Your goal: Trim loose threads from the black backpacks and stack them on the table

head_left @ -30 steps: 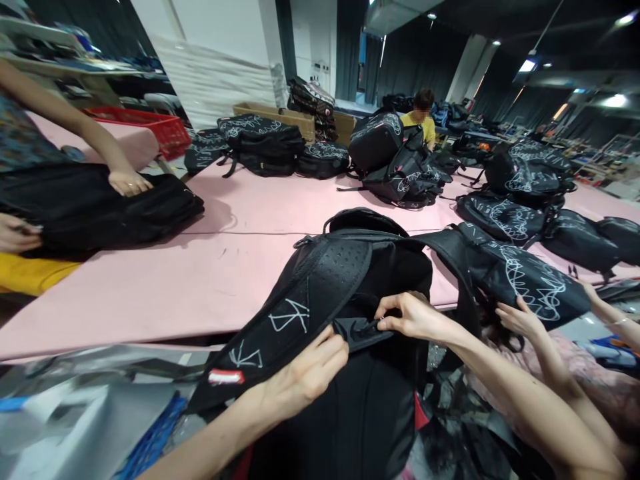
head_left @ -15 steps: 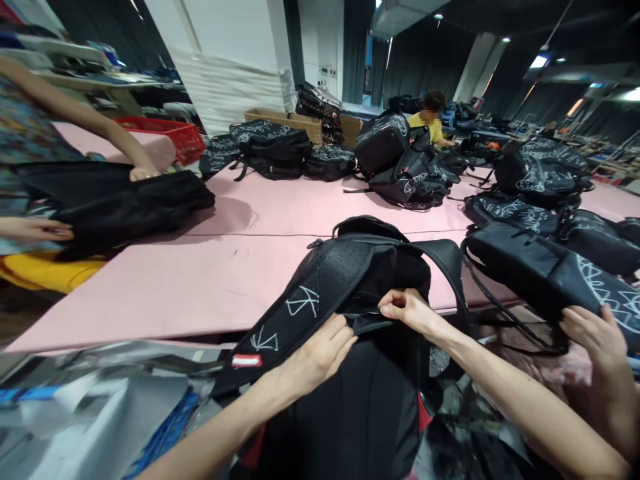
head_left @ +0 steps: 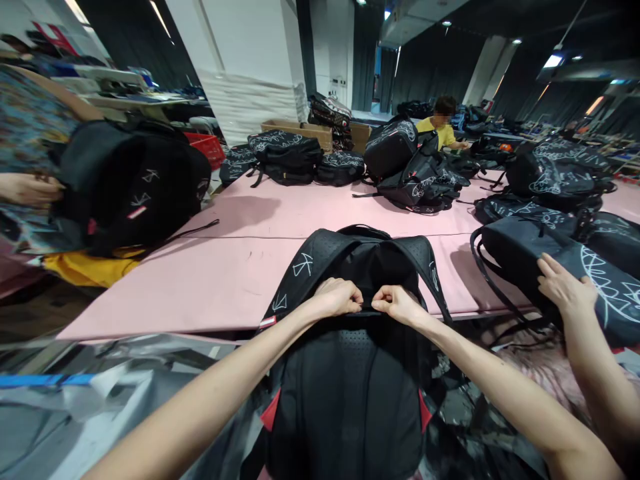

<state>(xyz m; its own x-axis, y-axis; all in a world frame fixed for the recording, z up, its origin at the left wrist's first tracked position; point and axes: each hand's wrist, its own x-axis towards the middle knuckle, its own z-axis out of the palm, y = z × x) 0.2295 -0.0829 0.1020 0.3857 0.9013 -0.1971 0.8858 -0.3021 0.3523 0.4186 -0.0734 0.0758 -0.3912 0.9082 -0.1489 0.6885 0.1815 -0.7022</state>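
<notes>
A black backpack [head_left: 350, 393] with white line drawings on its shoulder straps and red side patches lies back-panel up in front of me, its top on the table edge. My left hand [head_left: 341, 297] is closed in a pinch on the edge of a back-panel opening below the straps. Beside it, my right hand [head_left: 397, 304] pinches the same edge, a small gap apart from the left. The fingertips hide whatever fine part of the edge they grip. Both shoulder straps arch above my hands.
The pink table [head_left: 225, 280] stretches ahead. A co-worker's hand [head_left: 567, 283] rests on another black backpack [head_left: 530, 253] at the right. At the left, a person handles a backpack [head_left: 145, 180]. Stacked backpacks [head_left: 410, 173] stand further back, and grey plastic sheeting [head_left: 115, 407] lies at lower left.
My left hand has moved from the left strap to the opening's edge beside my right hand. The backpack now lies straighter. The left co-worker's backpack has been raised and turned.
</notes>
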